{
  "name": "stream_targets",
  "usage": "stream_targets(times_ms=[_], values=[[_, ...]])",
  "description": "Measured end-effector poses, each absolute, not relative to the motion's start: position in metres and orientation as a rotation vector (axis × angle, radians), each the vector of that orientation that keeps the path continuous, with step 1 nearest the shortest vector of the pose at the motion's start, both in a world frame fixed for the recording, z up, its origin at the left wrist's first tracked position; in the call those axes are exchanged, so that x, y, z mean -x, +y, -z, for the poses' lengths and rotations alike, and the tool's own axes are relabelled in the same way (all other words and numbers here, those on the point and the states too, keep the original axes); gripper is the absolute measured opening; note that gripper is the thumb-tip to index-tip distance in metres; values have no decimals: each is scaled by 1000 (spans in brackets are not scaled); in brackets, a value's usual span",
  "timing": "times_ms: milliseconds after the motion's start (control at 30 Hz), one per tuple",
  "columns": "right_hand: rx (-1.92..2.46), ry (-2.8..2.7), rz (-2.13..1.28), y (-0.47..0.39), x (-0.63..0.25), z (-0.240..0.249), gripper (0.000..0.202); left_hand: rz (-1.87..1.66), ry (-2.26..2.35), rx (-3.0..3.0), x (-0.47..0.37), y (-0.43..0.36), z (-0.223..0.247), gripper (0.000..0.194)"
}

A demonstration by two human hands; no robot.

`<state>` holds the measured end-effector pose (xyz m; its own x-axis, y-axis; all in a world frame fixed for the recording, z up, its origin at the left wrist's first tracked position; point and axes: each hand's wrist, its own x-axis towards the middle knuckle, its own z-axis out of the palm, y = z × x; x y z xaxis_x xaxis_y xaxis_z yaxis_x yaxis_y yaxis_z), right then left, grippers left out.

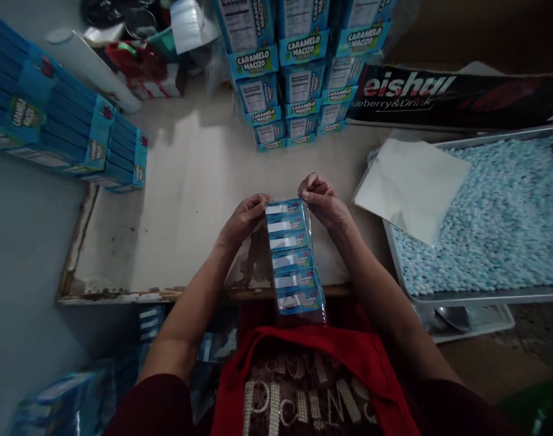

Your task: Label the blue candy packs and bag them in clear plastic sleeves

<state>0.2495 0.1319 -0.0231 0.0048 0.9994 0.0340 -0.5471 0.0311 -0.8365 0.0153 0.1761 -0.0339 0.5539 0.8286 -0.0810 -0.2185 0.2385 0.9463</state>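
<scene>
A clear plastic bag [320, 303] holds a row of several small blue candy boxes [291, 242] printed "Caramelo Macizo". It lies across the table's front edge, its near end hanging over toward my red apron. My left hand [245, 221] is closed in a pinch at the bag's far left corner. My right hand [322, 203] pinches the far right corner, fingers curled. The far end of the box row lies between the two hands.
Blue candy display boxes [298, 85] stand stacked at the back, more [71, 121] at the left. On the right a metal tray [397, 266] bears many pale blue candies, with cream paper sheets [412, 181] over its corner. A black printed carton [440, 97] stands behind.
</scene>
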Motion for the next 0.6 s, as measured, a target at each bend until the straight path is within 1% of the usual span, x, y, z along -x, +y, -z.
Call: stream_targets(times_ms=[167, 333, 400, 600], values=[[770, -612, -1431, 127, -246, 35, 47, -961, 775, -1314, -8, 175, 39, 59], [795, -700, -1400, 125, -253, 38, 42, -924, 706, -1209, -1, 161, 46, 46], [840, -744, -1390, 127, -255, 38, 41, -983, 721, -1196, -7, 157, 49, 43], [957, -673, -1407, 132, -250, 33, 44, -1234, 1064, -1468, -24, 148, 50, 26]])
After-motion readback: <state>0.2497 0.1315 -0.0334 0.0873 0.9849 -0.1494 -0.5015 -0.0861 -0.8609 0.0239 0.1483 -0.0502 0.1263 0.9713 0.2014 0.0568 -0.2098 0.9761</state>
